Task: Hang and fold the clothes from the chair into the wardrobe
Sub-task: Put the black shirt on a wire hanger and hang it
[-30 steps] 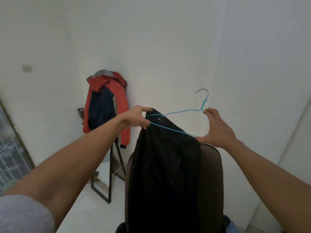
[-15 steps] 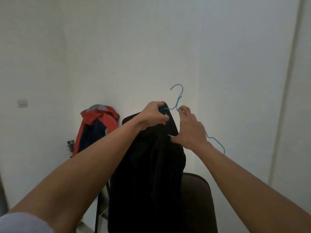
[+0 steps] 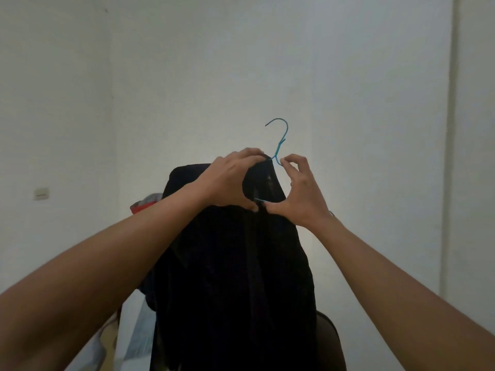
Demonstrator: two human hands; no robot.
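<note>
Black garment (image 3: 235, 277) hangs below left hand (image 3: 227, 180) gripping it; right hand (image 3: 300, 194) pinches hanger (image 3: 281, 137).

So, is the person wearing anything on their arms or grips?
No. The left forearm and right forearm are bare all the way up to the wrists, and no sleeve shows. The left grip and right grip are bare hands too: no gloves, and no ring, watch or bracelet that I can see.
</note>
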